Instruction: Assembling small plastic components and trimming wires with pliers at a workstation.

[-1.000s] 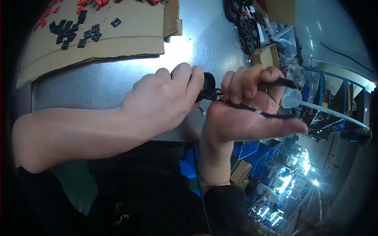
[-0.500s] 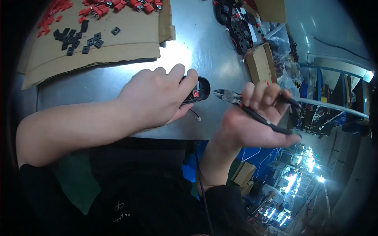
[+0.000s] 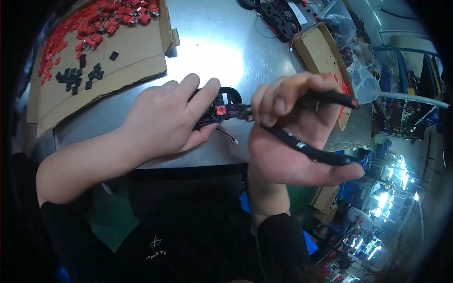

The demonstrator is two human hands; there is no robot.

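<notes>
On the metal table, my left hand (image 3: 170,113) is closed around a black plastic housing (image 3: 232,95), holding it down with the fingers over its top and the thumb at its near side. A small red part (image 3: 221,110) sits in the housing. A thin dark wire with a white connector (image 3: 235,141) trails out toward me. My right hand (image 3: 288,127) grips a pair of diagonal cutters by their black handles (image 3: 311,152), which are spread apart. The jaws of the cutters point left and reach the red part; whether they touch it I cannot tell.
At the left lies a cardboard sheet (image 3: 137,61) with many red parts (image 3: 111,26) and several small black square pieces (image 3: 71,78). Another black housing (image 3: 281,23) with wires is at the back. An open cardboard box (image 3: 311,45) and plastic bags (image 3: 363,75) stand at the right.
The cutters in my right hand have moved left, from beside the housing to over it at the red part. My left hand keeps its hold. The whole view has also shifted.
</notes>
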